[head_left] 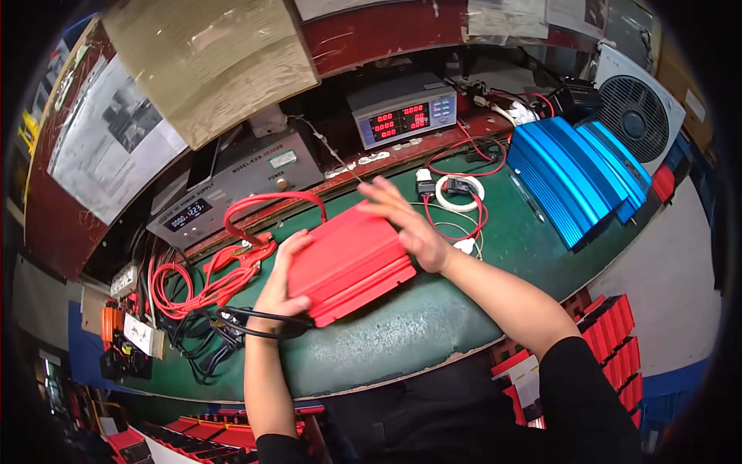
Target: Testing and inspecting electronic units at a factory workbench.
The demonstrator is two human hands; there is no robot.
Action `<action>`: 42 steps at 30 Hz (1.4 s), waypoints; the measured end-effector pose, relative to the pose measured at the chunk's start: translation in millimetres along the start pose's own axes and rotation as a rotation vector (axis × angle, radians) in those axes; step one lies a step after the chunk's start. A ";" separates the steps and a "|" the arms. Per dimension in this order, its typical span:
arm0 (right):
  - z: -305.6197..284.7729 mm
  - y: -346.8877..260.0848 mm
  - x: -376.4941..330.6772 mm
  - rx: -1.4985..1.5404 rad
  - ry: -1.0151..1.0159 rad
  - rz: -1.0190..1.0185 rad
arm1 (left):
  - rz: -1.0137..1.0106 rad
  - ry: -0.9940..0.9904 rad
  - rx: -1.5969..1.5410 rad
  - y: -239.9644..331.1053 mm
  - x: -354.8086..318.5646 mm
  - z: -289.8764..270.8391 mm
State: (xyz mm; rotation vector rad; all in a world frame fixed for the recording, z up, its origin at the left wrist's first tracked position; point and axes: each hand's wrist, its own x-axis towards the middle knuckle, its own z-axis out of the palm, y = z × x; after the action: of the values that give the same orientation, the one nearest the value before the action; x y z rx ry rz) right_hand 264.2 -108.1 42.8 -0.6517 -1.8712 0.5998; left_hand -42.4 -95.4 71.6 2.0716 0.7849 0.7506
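A red power inverter [348, 259] with a ribbed metal case lies tilted at the middle of the green bench mat [386, 340]. My left hand [286, 282] is closed round its left end, thumb on the near side. At the right end is my right hand [413, 230], its fingers stretched out over the top edge and somewhat blurred; whether it presses on the case I cannot tell. A thick red cable [267, 199] arches behind the inverter. Below my left hand a black cable [267, 325] loops by the wrist.
At the back stand a grey power supply [239, 185] and a meter [406, 116] with red digits. Blue ribbed cases [568, 182] and a fan [638, 112] are at the right. Coiled red leads [185, 290] lie left, a white ring coil [470, 203] right. Red units [614, 336] fill racks below.
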 end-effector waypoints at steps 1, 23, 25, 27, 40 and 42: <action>3.3 -3.3 1.6 -0.003 -0.047 -0.038 | -0.064 0.036 -0.191 3.9 -4.1 -0.1; 15.3 -24.5 -0.2 -0.002 0.303 0.474 | -0.006 0.534 0.238 -26.9 0.9 1.7; 3.0 -24.5 4.8 -0.392 0.271 0.315 | -0.041 0.573 0.261 -32.8 1.0 -3.4; -2.2 -18.9 4.4 -0.160 0.287 0.355 | -0.088 0.465 0.334 -36.3 -1.7 -5.1; 21.7 25.8 -0.6 0.257 0.143 0.389 | -0.155 0.296 0.289 -59.9 0.9 16.9; 25.4 36.4 -1.1 0.226 0.174 0.391 | -0.237 0.344 0.202 -65.6 -0.1 17.0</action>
State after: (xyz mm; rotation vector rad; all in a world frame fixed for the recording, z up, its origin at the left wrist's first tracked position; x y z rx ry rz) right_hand 247.0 -85.1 8.9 -0.8956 -1.4960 0.9591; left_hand -48.1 -70.2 9.0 1.9995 1.3205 0.9366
